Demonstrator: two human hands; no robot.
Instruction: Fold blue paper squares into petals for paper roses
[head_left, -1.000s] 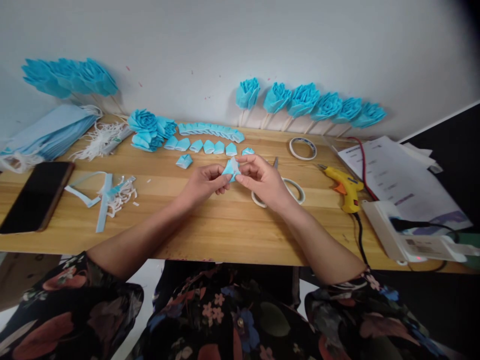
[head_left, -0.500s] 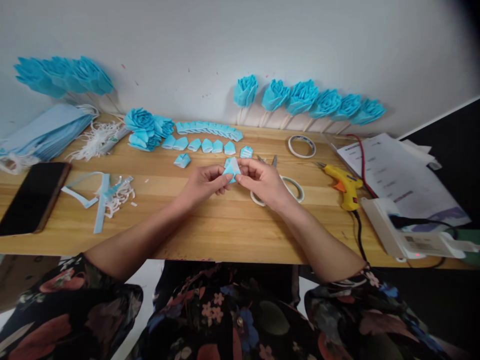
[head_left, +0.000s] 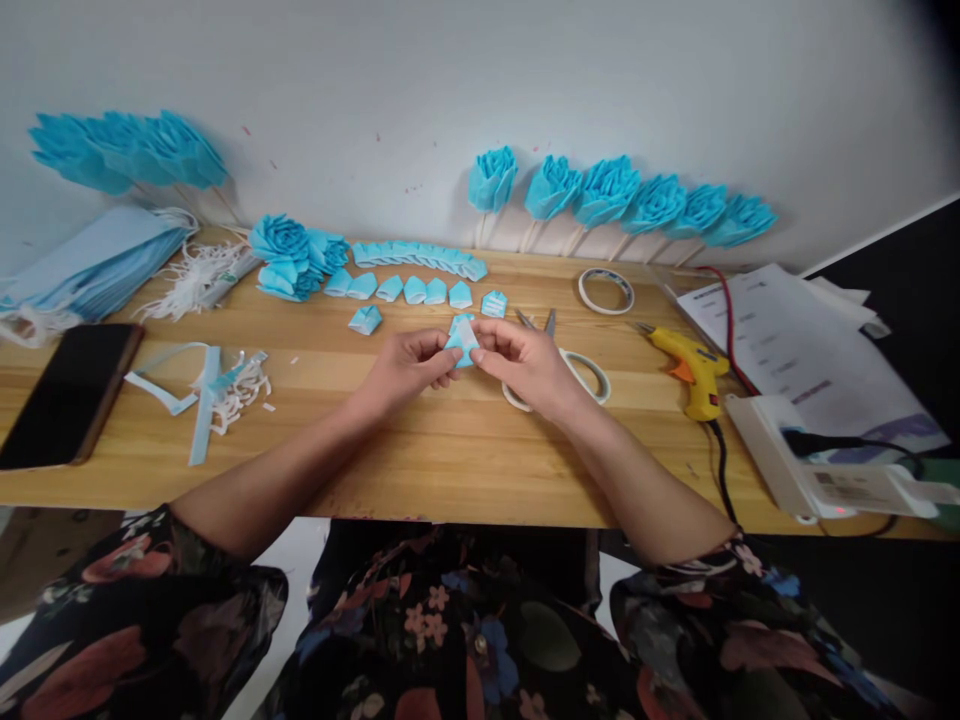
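Observation:
A small folded piece of blue-and-white mask fabric (head_left: 464,345) is pinched between both my hands above the wooden table. My left hand (head_left: 414,365) grips its left side with thumb and fingers. On its right side, my right hand (head_left: 525,362) pinches the edge. Just behind them lie several folded blue petals (head_left: 415,291) in a row, with one loose petal (head_left: 365,320) to the left. Scissors (head_left: 586,376) lie partly hidden under my right hand, their blade tips showing beyond it.
Blue fabric flowers on sticks (head_left: 606,192) lean against the wall. At right are a tape roll (head_left: 605,291), a yellow glue gun (head_left: 694,372), papers (head_left: 817,350) and a power strip (head_left: 772,455). A phone (head_left: 67,395), fabric scraps (head_left: 201,410) and stacked masks (head_left: 105,265) occupy the left.
Both hands stay in nearly the same place. The white part of the fabric piece has changed shape slightly between my fingers.

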